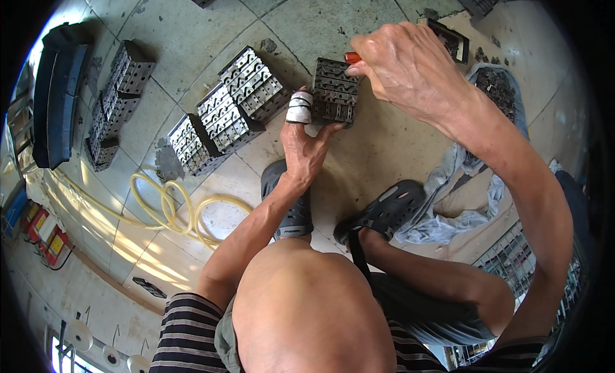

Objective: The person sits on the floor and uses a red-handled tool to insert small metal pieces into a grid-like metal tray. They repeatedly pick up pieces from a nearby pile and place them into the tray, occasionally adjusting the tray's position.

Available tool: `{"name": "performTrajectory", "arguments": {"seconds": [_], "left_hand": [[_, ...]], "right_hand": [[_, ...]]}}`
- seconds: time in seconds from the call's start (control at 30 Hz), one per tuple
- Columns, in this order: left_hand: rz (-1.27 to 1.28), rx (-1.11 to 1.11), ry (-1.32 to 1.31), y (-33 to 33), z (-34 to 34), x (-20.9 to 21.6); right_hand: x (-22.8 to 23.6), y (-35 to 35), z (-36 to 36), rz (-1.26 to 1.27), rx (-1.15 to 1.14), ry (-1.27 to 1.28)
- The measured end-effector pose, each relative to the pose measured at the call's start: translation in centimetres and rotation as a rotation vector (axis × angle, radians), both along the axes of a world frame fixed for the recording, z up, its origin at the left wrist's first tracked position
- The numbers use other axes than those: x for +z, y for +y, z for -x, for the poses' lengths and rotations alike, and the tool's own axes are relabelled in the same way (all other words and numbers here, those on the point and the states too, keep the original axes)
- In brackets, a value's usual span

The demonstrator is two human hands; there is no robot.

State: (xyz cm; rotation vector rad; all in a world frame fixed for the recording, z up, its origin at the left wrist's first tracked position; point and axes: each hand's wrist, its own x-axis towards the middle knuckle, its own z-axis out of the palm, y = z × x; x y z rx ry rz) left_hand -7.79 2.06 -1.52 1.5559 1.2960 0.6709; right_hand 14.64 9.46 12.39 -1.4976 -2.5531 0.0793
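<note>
A dark metal block (336,91) with rows of slots and holes rests on the tiled floor in front of me. My left hand (305,139) grips it, the thumb along its near edge and a finger wrapped in white tape against its left side. Above the block's far right corner, my right hand (407,68) is closed around a tool with a red handle (352,58). Only the handle's end shows; the rest is hidden by the hand, so its kind cannot be told. Left of the block stand similar shiny metal blocks (253,84) in a slanting row.
More metal blocks (118,107) stand farther left, beside a long dark trough (57,94). A coiled yellow hose (168,206) lies at left. On the right, small dark metal parts (496,88) fill an opened plastic sack (442,209). A metal wire crate (506,254) is near my leg.
</note>
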Motion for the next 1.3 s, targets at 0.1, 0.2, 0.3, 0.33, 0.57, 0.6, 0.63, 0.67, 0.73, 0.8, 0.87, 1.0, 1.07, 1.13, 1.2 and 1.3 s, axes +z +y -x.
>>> {"name": "performTrajectory", "arguments": {"seconds": [0.1,0.2,0.3,0.33,0.57,0.6,0.63,0.67,0.73,0.8,0.87,1.0,1.07,1.13,1.2,1.3], "left_hand": [[-0.011,-0.015,0.000,0.0,0.4,-0.5],[0.007,-0.041,-0.057,0.4,0.7,-0.5],[0.033,-0.064,-0.079,0.7,0.7,-0.6],[0.024,-0.070,-0.063,0.8,0.7,-0.6],[-0.051,-0.046,-0.035,0.8,0.5,-1.1],[-0.040,-0.037,-0.037,0.6,0.4,-1.1],[-0.023,-0.027,-0.038,0.4,0.4,-1.0],[-0.005,-0.013,-0.057,0.3,0.4,-1.1],[-0.010,-0.009,-0.031,0.2,0.3,-1.1],[-0.020,-0.002,-0.036,0.1,0.2,-1.2],[-0.026,0.006,-0.052,0.0,0.2,-1.2],[-0.021,0.010,-0.060,0.0,0.2,-1.2],[-0.005,0.009,-0.058,0.0,0.2,-1.2],[0.028,0.005,-0.082,0.0,0.4,-1.2],[-0.004,-0.010,-0.077,0.1,0.6,-1.3],[-0.090,-0.026,-0.062,0.1,0.8,-1.6]], "right_hand": [[0.3,0.9,-0.8,0.497,-0.094,0.066],[-0.5,2.5,-2.1,0.673,-0.019,0.266],[-2.6,3.4,-2.4,1.235,-0.243,0.425],[-3.1,2.9,-2.3,1.287,-0.239,0.753],[-3.6,-0.3,-0.4,1.022,-0.571,1.239],[-3.6,-0.8,0.3,0.969,-0.637,1.339],[-3.6,-1.0,0.9,0.930,-0.725,1.363],[-3.7,-1.2,1.3,0.886,-0.774,1.403],[-4.1,-1.5,2.1,0.813,-0.855,1.497],[-4.5,-1.8,2.5,0.741,-0.919,1.602],[-4.8,-2.0,2.7,0.708,-0.952,1.645],[-4.4,-1.6,2.4,0.739,-0.949,1.634],[-3.6,-0.8,1.8,0.880,-0.782,1.435],[-2.5,0.3,0.1,1.125,-0.651,1.173],[-1.7,1.4,-1.4,0.812,-0.401,1.265],[-1.3,0.9,-3.3,0.342,-0.419,0.888]]}}
